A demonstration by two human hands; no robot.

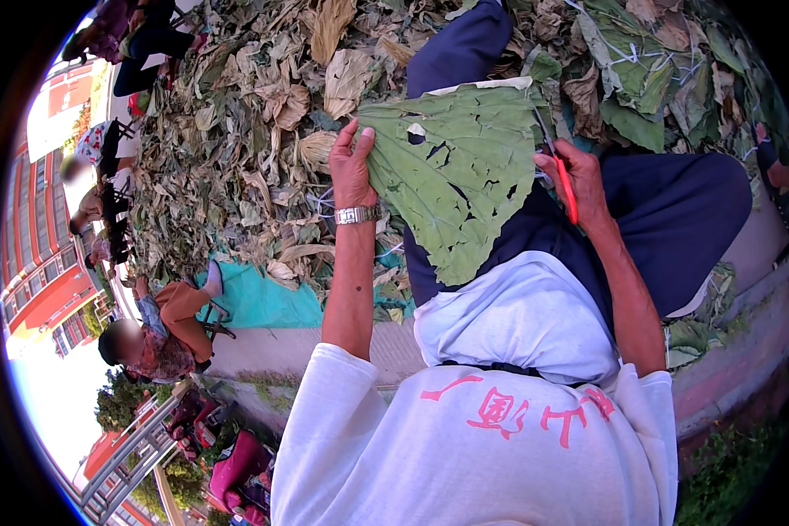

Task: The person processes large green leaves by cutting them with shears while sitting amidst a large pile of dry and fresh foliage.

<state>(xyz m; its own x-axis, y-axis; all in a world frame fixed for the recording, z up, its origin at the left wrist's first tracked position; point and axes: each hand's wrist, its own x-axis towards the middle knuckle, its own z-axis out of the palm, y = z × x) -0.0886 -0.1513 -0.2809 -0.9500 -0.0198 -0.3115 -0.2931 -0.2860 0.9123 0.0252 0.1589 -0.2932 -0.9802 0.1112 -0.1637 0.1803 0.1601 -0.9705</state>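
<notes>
A large, dried green lotus leaf [460,164] with torn holes is spread above my lap. My left hand [354,164] pinches its narrow left corner between thumb and fingers. On the leaf's right side, my right hand [575,174] is closed around red-handled scissors [567,187]. Their dark blades point up along the leaf's right edge; whether they touch it I cannot tell. A pale strip, perhaps the underside of a leaf, shows along the top edge. Fingers of the right hand are partly hidden behind the handles.
Dried leaves [237,164] lie heaped all around my legs. Green leaves tied with white string [631,56] lie at upper right. A teal sheet [263,299] shows beside a concrete kerb [276,348]. Other people sit at the left, one on a low stool [217,321].
</notes>
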